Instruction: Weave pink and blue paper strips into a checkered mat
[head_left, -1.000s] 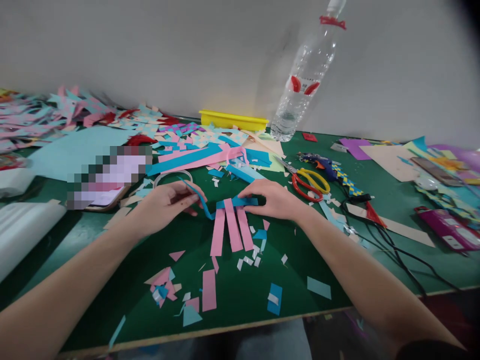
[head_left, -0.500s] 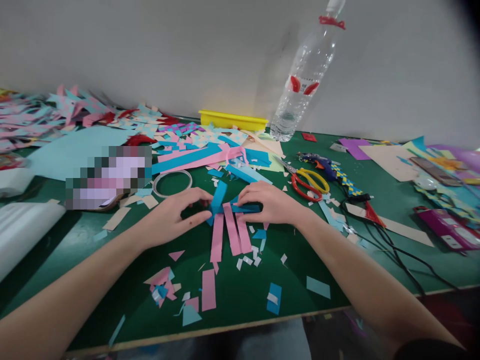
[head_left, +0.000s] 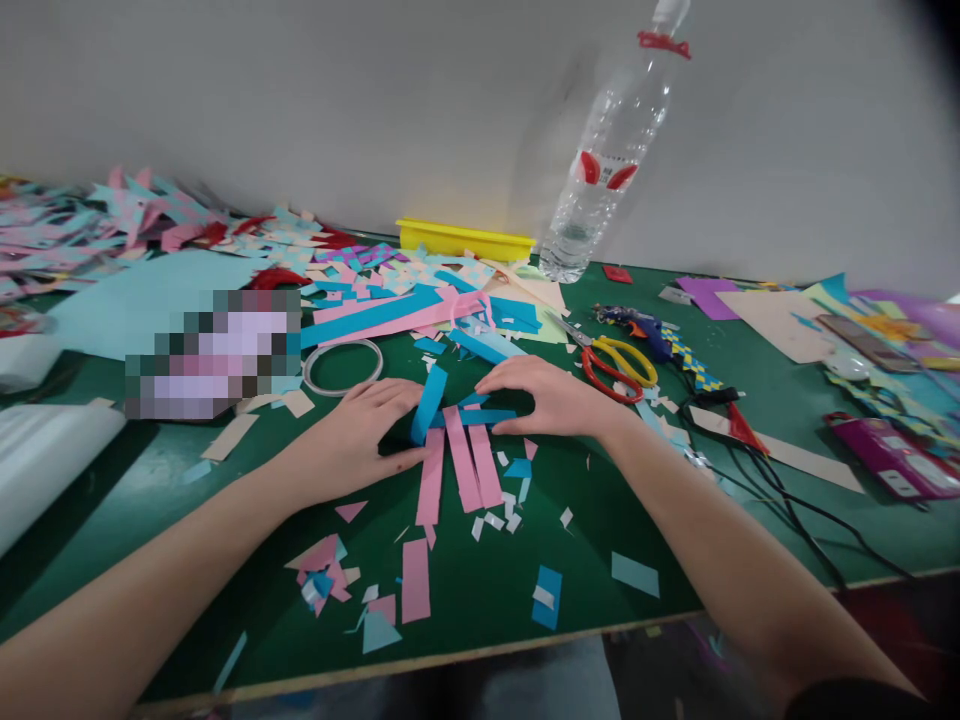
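Observation:
Several pink paper strips (head_left: 463, 468) stand side by side, crossed by a blue paper strip (head_left: 486, 417) on the green table. Another blue strip end (head_left: 429, 405) sticks up at the left of this woven piece. My left hand (head_left: 367, 430) is at its left side, thumb near the leftmost pink strip and fingers beside the raised blue end, with a gap between thumb and fingers. My right hand (head_left: 544, 395) curves around the right end of the crossing strip, thumb and fingers apart. Whether the fingertips touch the paper is hard to tell.
Red-and-yellow-handled scissors (head_left: 619, 365) lie to the right, near a glue gun (head_left: 637, 325) and black cables (head_left: 784, 500). A clear bottle (head_left: 607, 150) stands at the back. A tape ring (head_left: 343, 367) and a pixelated phone-like object (head_left: 217, 360) are left. Paper scraps (head_left: 322, 575) lie in front.
My left thumb has moved down and away from my fingers, opening the hand. My right fingers have lifted slightly and spread from the thumb, uncovering more of the crossing blue strip.

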